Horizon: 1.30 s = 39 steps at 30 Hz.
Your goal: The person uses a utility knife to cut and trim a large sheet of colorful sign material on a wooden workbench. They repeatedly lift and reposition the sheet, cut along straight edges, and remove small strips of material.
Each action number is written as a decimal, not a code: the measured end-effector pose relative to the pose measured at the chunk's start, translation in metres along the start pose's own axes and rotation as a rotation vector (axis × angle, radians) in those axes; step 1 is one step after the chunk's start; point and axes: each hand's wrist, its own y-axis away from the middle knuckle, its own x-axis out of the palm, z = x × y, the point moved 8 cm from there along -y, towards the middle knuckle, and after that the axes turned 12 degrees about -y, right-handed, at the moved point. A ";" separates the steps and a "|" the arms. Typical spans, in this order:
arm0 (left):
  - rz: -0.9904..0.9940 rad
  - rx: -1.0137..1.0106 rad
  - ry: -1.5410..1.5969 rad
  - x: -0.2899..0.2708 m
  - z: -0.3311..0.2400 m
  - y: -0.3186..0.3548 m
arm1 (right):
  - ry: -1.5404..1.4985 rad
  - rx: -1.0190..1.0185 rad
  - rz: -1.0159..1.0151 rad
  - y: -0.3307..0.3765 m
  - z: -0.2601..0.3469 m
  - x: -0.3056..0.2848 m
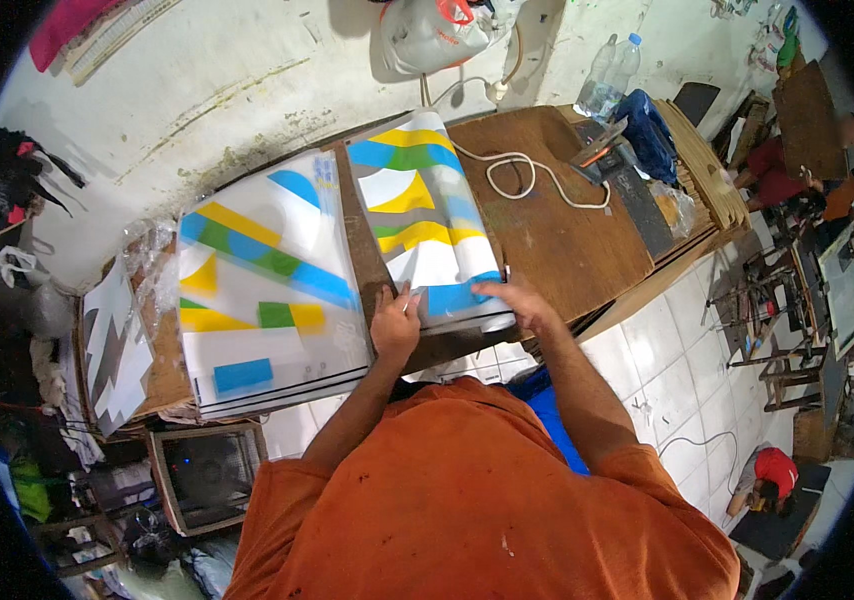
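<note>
Hands grasp the near edge of a printed sheet stack (427, 215): left hand (394, 322) at 7 o'clock, right hand (517, 303) at 5 o'clock. Second stack (267, 280) lies at 9 o'clock on the wooden table (567, 240).

White cable (532, 175) is lying coiled on my wooden table (567, 250). Behind the table, two clear plastic bottles (610, 75) are standing by the wall, a blue cloth (647, 130) sitting just beside them. Left of the table, white cut-out sheets (112, 350) are leaning. Right of the table, a person in red (772, 475) is crouching on the tiled floor (677, 380).
</note>
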 end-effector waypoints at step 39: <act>0.028 -0.781 0.912 -0.109 0.191 0.065 | 0.638 -0.476 -0.607 -0.003 0.046 -0.086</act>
